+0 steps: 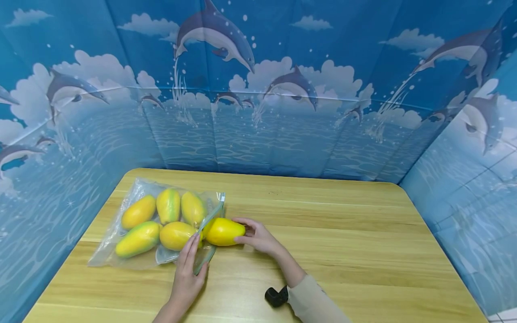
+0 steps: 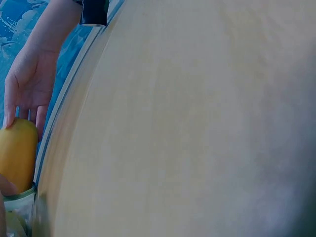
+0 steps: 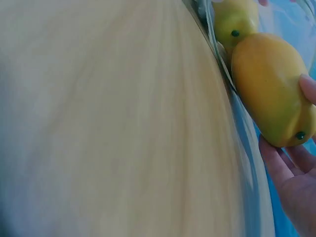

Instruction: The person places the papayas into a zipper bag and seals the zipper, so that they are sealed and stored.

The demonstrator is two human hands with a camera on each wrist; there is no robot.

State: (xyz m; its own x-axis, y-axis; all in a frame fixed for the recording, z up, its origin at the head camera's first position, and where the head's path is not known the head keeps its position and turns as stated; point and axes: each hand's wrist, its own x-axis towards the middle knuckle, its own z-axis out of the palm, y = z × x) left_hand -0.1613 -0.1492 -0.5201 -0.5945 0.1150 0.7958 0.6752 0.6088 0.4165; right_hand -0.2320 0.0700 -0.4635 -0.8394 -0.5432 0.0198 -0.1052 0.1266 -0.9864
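In the head view a clear zip bag (image 1: pixel 133 190) lies on the left of the table with several yellow-green mangoes (image 1: pixel 138 212) inside. One more mango (image 1: pixel 224 232) sits in the bag's opening, its inner end behind the zip edge (image 1: pixel 211 214). My right hand (image 1: pixel 260 237) grips this mango by its outer end, thumb on the near side and fingers on the far side. My left hand (image 1: pixel 189 269) holds the bag's mouth, fingers over the upper edge and thumb near the lower edge. The right wrist view shows the held mango (image 3: pixel 269 89) against another mango (image 3: pixel 234 22).
The wooden table (image 1: pixel 323 224) extends to the right of the hands. A black wrist device (image 1: pixel 276 296) sits by the right sleeve (image 1: pixel 315 300). Behind the table hangs a blue dolphin-print cloth (image 1: pixel 274 125), which also covers the sides.
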